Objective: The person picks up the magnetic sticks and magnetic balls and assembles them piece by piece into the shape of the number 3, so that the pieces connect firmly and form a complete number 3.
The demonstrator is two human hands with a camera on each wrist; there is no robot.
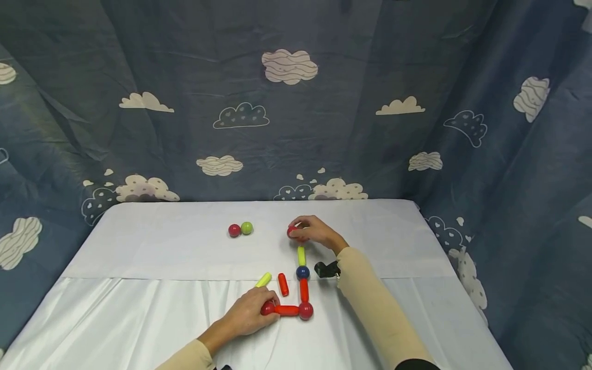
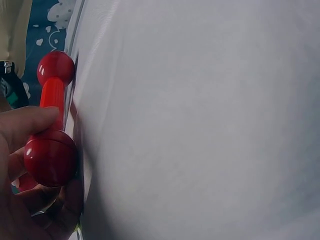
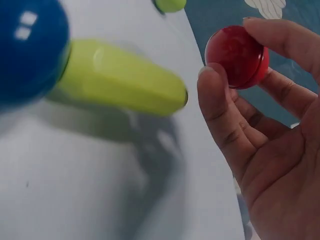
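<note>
My right hand (image 1: pixel 316 232) pinches a red ball (image 3: pixel 235 57) between thumb and fingers, just beyond the free end of a yellow-green rod (image 1: pixel 301 255). That rod joins a blue ball (image 1: pixel 302 272), from which a red rod (image 1: pixel 303 290) runs to a red corner ball (image 1: pixel 306 311). Another red rod (image 1: pixel 288 310) leads left from the corner to a red end ball (image 2: pixel 51 159). My left hand (image 1: pixel 252 311) grips this end ball, its thumb lying by the rod. The joined pieces form an L on the white cloth.
A loose red rod (image 1: pixel 283 284) lies inside the L's angle. Another yellow-green rod (image 1: pixel 263 279) shows just beyond my left hand. Farther back, a red ball (image 1: pixel 234 230) and a green ball (image 1: pixel 247 228) sit side by side. A cloud-patterned curtain (image 1: pixel 296 139) hangs behind the table.
</note>
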